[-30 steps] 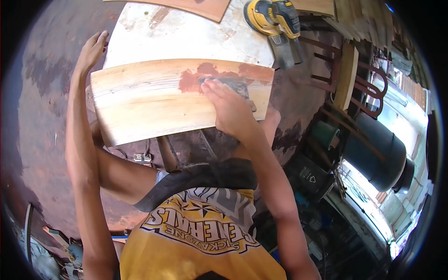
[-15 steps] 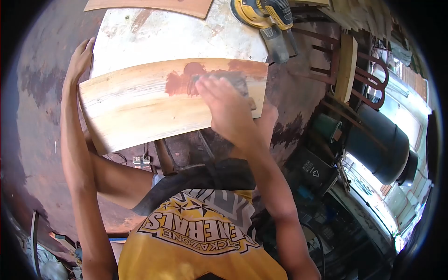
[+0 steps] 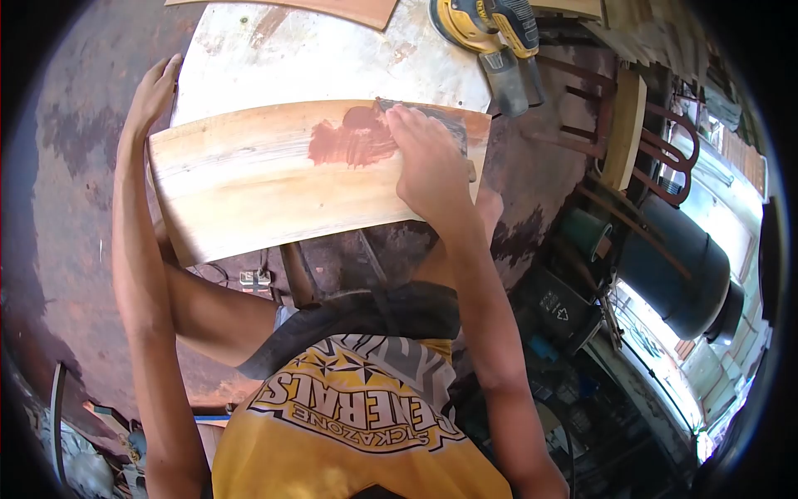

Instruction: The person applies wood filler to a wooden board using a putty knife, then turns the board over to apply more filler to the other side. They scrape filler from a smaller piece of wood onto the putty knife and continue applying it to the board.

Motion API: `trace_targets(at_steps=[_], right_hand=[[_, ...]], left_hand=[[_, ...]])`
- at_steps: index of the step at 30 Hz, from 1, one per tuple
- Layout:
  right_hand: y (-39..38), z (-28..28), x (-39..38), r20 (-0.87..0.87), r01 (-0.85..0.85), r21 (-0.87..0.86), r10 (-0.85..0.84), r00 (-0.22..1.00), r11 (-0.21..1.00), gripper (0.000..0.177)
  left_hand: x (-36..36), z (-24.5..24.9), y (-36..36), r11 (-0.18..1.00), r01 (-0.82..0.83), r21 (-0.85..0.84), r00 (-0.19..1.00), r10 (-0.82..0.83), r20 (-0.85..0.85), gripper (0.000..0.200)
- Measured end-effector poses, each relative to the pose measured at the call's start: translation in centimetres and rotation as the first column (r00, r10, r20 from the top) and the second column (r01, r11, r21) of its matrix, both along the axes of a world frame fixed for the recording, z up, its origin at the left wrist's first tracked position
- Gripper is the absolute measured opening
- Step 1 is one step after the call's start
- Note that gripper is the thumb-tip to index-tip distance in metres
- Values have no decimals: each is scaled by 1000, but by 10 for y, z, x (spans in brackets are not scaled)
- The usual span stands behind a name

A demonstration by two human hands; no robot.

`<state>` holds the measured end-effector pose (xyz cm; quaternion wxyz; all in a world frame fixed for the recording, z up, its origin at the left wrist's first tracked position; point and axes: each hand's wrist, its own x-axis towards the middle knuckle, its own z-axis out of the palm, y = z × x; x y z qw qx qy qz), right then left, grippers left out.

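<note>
A curved light wooden board point(image 3: 274, 191) lies across a white panel point(image 3: 332, 62) and reaches over my legs. Reddish-brown paste point(image 3: 349, 141) is smeared on its upper right part. My right hand point(image 3: 432, 158) is closed on a flat grey scraper point(image 3: 445, 116), which rests on the board just right of the paste; the palm hides part of it. At the upper left, my left hand point(image 3: 155, 96) lies at the left edge of the white panel, above the board's corner, with its fingers stretched out and nothing visible in them.
A yellow and black power sander point(image 3: 490, 33) stands at the panel's top right. Another thin board point(image 3: 349, 10) lies along the top edge. To the right are a reddish chair frame point(image 3: 665, 154) and a large dark barrel point(image 3: 673, 262). A small socket block point(image 3: 256, 279) is on the floor.
My right hand and the scraper have moved right and slightly up along the board, uncovering more of the smeared paste. The view has shifted slightly.
</note>
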<state>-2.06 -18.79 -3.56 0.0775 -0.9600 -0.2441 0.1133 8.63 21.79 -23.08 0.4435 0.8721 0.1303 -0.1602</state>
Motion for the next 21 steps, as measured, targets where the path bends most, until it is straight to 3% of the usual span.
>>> trace_targets(at_steps=[4,7,11,14,16,18,21], right_hand=[[8,-4,-16,-47,45,-13,-46,998,999,53],[4,11,-18,-131,-19,25,22,991,999,53],[-1,6,-2,18,-21,5,21,1000,1000,53],[5,-1,-6,-14,-6,35,6,1000,999,53],[6,6,-17,-155,20,28,-16,988,999,53],[2,12,-26,-197,17,45,-8,980,999,54],[-6,21,-15,-217,-10,75,26,976,997,54]], left_hand=[[-2,-3,0,998,-13,68,998,8,70,56],[4,6,-2,1000,4,16,999,-3,-32,56],[4,3,-2,999,-5,44,1000,5,3,56],[2,-5,-5,994,6,109,999,-11,41,56],[3,-3,1,989,-1,150,998,-8,58,56],[5,-3,3,999,-4,-32,1000,3,-22,56],[9,-6,15,993,-63,-103,997,59,-45,57]])
